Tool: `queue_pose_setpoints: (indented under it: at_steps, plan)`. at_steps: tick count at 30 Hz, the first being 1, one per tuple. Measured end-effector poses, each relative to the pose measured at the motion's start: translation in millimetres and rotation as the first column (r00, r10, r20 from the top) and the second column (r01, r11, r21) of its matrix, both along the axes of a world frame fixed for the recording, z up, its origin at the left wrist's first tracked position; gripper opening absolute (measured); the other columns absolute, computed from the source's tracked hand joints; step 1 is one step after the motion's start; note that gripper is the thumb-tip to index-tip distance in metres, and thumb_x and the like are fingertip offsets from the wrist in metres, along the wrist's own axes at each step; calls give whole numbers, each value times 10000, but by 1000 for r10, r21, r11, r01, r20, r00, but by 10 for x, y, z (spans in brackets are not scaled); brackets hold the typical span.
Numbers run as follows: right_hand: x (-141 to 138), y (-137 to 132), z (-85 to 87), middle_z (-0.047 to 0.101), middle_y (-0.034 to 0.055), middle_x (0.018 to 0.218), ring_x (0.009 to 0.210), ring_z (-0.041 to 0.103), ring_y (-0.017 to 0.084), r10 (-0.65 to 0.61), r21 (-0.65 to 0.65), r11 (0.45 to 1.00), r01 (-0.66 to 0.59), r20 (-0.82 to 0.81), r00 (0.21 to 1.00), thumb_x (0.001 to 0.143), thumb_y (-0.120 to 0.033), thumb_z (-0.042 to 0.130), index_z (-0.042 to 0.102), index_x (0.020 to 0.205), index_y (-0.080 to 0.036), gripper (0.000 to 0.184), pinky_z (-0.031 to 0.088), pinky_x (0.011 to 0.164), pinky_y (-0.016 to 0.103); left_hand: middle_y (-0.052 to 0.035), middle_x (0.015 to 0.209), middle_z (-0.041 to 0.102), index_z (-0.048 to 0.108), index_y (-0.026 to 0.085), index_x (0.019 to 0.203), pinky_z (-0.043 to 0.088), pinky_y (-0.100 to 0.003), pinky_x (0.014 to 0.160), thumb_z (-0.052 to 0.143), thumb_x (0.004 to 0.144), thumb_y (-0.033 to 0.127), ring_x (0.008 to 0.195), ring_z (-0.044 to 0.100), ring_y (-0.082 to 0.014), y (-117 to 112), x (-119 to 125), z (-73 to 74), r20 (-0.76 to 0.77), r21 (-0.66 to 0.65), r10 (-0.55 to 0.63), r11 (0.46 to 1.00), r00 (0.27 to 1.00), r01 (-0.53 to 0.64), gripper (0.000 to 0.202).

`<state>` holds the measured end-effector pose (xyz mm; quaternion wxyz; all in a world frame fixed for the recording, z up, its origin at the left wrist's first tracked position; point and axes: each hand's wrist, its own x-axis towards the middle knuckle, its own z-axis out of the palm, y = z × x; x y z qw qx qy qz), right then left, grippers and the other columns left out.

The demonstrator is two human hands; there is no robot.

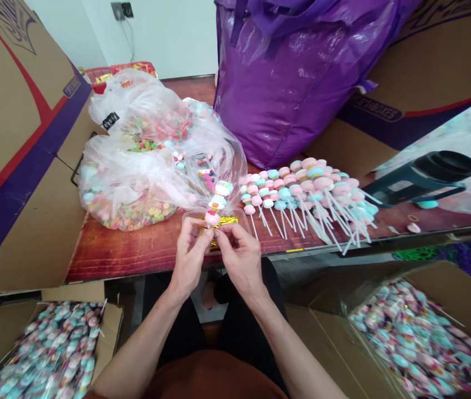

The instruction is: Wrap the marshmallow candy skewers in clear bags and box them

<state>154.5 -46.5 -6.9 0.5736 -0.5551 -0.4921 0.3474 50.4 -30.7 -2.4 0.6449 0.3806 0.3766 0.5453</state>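
My left hand (pixel 192 252) and my right hand (pixel 239 255) meet at the table's front edge, both pinched on the bottom of one candy skewer (pixel 218 202). The skewer carries pink, white and blue marshmallow-like discs inside a clear wrapper. A gold twist tie (pixel 223 221) shows at the wrapper's neck, just above my fingertips. To the right, a row of several unwrapped candy skewers (pixel 310 194) lies on the red-brown table (pixel 136 249), with white sticks pointing toward me.
Clear plastic bags of loose candies (pixel 144 160) lie behind my hands. A purple bag (pixel 297 72) stands at the back. Cardboard boxes flank the table. Boxes of wrapped skewers sit at floor left (pixel 48 349) and floor right (pixel 414 338). A black tool (pixel 426 174) lies at right.
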Motion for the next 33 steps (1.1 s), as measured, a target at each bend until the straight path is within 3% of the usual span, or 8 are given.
queue_pose_setpoints:
  at_steps: [6, 13, 15, 18, 21, 25, 28, 33]
  plan:
    - [2, -16, -60, 629, 11, 830, 759, 598, 153, 107, -13, 994, -108, -36, 994, 967, -321, 514, 572, 896, -206, 147, 498, 710, 282, 40, 632, 505, 570, 145, 803, 261, -128, 454, 775, 789, 376, 493, 335, -19, 37, 2, 42, 109, -145, 8, 989, 994, 8, 309]
    - [181, -32, 98, 514, 4, 849, 773, 515, 147, 322, 62, 945, -320, -29, 946, 980, -309, 502, 509, 875, -219, 138, 454, 706, 277, 113, 521, 345, 540, 139, 777, 107, -100, 369, 886, 637, 266, 429, 144, 2, 73, -177, 292, 485, -398, -286, 769, 826, 500, 395]
    - [208, -25, 128, 502, -2, 812, 750, 493, 149, 313, 91, 943, -319, 81, 946, 982, -273, 481, 483, 873, -222, 120, 433, 700, 286, 101, 525, 378, 541, 142, 779, 130, -103, 375, 870, 668, 299, 430, 171, -2, 48, -150, 308, 427, -387, -296, 794, 854, 469, 381]
    - [195, -15, 134, 495, -1, 783, 718, 473, 154, 216, 96, 966, -239, 200, 956, 968, -229, 457, 451, 866, -224, 103, 396, 652, 291, 68, 560, 460, 591, 155, 862, 195, -121, 404, 771, 796, 364, 440, 260, -18, -18, -46, 265, 173, -268, -167, 940, 971, 209, 283]
    - [178, -6, 149, 481, -8, 756, 690, 457, 150, 161, 38, 984, -175, 241, 957, 938, -209, 468, 436, 827, -226, 117, 366, 608, 282, 44, 610, 492, 659, 155, 889, 269, -144, 447, 721, 836, 419, 486, 333, -32, -85, 26, 208, -22, -134, -53, 990, 998, 50, 277]
    - [195, -2, 178, 489, -30, 731, 602, 433, 116, 241, -98, 967, -234, 62, 969, 928, -242, 502, 451, 807, -225, 133, 363, 535, 247, 39, 614, 506, 725, 140, 883, 281, -162, 454, 828, 719, 397, 495, 335, -31, -78, 5, 186, -70, -137, -55, 990, 996, 45, 322]
    - [194, -26, 151, 490, -49, 666, 504, 408, 94, 249, -139, 956, -260, -92, 964, 960, -303, 502, 479, 808, -226, 172, 361, 460, 226, 53, 578, 485, 694, 118, 797, 229, -146, 421, 901, 610, 330, 453, 283, -4, 12, -41, 195, 102, -298, -78, 949, 992, 106, 350]
    - [212, -65, 80, 679, 72, 963, 876, 664, 178, 33, 245, 961, -130, 365, 930, 983, -171, 442, 678, 1035, -230, 249, 548, 723, 303, 43, 610, 517, 628, 110, 756, 223, -105, 391, 942, 525, 223, 446, 339, 10, 136, -90, 246, 327, -489, -62, 843, 943, 225, 406]
